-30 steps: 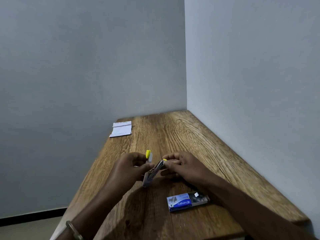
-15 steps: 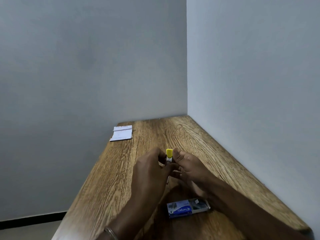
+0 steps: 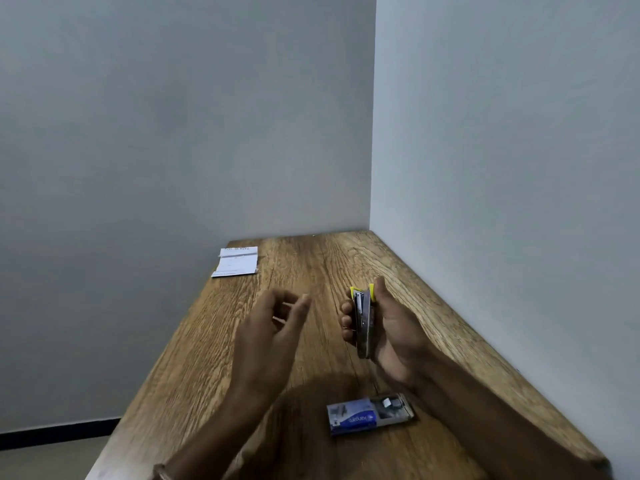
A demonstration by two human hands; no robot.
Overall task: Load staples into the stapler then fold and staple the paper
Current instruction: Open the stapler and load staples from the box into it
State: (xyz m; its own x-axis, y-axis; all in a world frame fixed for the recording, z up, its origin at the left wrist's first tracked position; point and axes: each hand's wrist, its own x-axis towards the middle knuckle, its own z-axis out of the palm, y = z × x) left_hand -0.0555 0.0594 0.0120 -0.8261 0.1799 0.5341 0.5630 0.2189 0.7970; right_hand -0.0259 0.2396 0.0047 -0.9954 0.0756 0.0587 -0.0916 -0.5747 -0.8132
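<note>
1. Nearest me, low and right of centre in the frame, I see the staple box [image 3: 370,415] lying flat on the counter [image 3: 194,375], its blue sleeve slid partly off the tray.
2. Above it, my right hand [image 3: 389,334] is raised off the counter, fingers [image 3: 346,322] curled round the stapler [image 3: 363,320], which stands nearly upright with its yellow tips on top.
3. Left of that, apart from the stapler, my left hand [image 3: 273,327] hangs in the air with loosely bent fingers, holding nothing.
4. Farthest away, at the counter's far left corner near the wall [image 3: 138,133], the paper [image 3: 237,262] lies flat.
</note>
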